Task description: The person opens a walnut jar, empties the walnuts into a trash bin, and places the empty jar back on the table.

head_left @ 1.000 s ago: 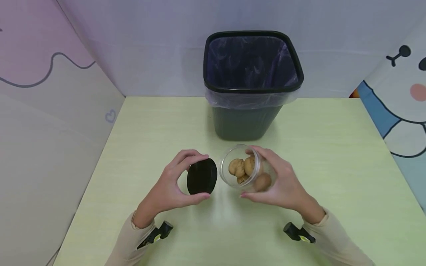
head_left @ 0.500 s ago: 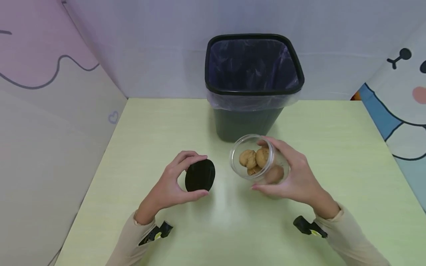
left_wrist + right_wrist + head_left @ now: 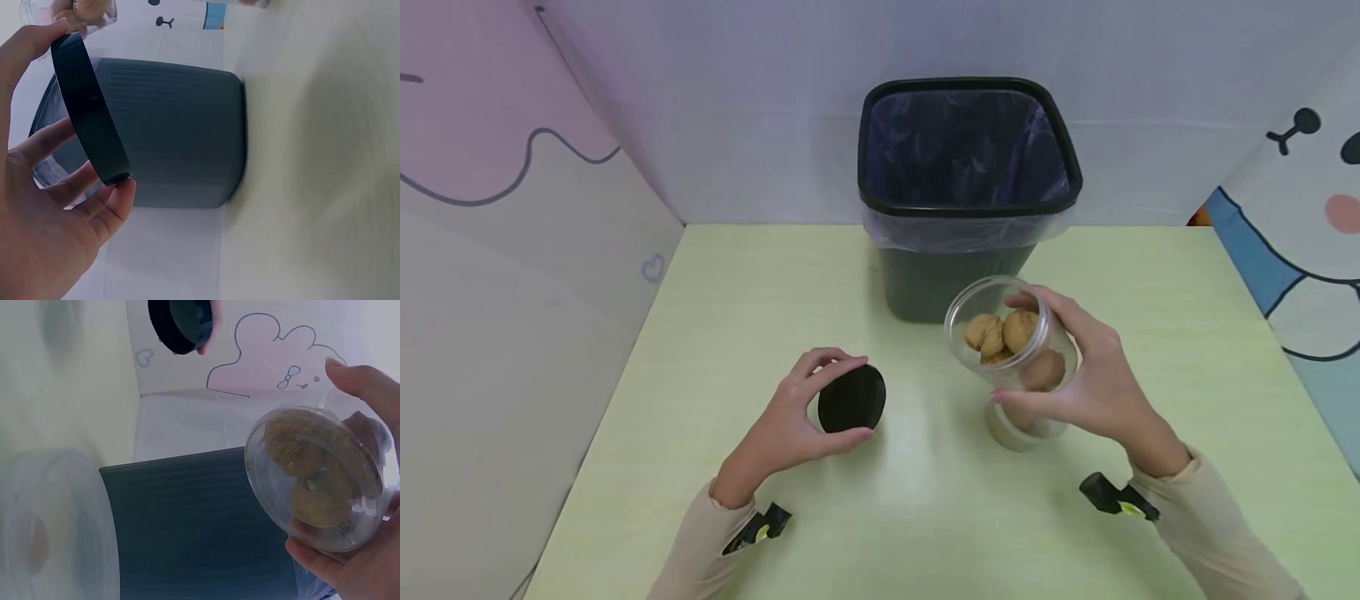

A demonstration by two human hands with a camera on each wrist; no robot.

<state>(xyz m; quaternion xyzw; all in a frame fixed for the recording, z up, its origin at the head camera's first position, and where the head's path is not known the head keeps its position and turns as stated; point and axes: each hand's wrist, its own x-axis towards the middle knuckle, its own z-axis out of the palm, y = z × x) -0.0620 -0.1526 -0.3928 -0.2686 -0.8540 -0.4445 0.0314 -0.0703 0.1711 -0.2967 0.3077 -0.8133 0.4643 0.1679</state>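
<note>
Right hand [image 3: 1086, 387] wrapped round clear jar [image 3: 1011, 350] of walnuts [image 3: 1003, 333], raised and tilted, just near of the lined bin [image 3: 970, 150]. Left hand [image 3: 790, 421] pinches black lid [image 3: 852, 400] by its edges. Jar looks light, rigid, slick; mid-body hold suits.

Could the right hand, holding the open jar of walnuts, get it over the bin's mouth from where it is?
Probably yes: the right hand holds the jar aloft just in front of the bin, with nothing between them.
</note>
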